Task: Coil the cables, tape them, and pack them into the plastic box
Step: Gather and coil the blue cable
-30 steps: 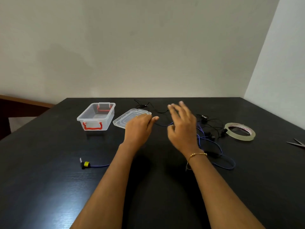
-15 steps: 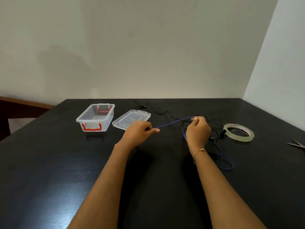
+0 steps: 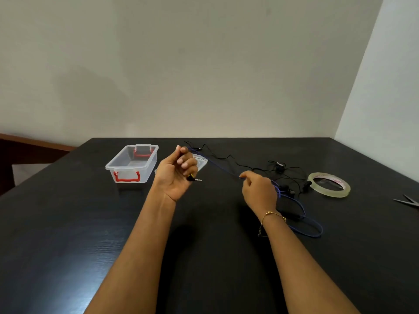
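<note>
My left hand [image 3: 175, 175] is raised palm-up above the table, fingers curled round the blue cable [image 3: 218, 167]; its yellow-and-black jack plug [image 3: 194, 178] sticks out below the fingers. The blue cable runs taut to my right hand [image 3: 258, 189], which pinches it, then trails in loops [image 3: 310, 225] on the table to the right. A black earphone cable [image 3: 229, 157] lies tangled behind. The clear plastic box [image 3: 132, 164] with red handles stands open at left, its lid [image 3: 203, 161] beside it, partly hidden by my left hand. A roll of clear tape [image 3: 330, 185] lies at right.
Scissors [image 3: 408, 201] lie at the table's right edge. The black table [image 3: 68, 234] meets a white wall behind and at right. A wooden piece of furniture [image 3: 27, 146] shows at far left.
My left hand has lifted and turned palm-up, bringing the jack plug end up with it. My right hand has slid lower along the blue cable, which is now stretched between both hands.
</note>
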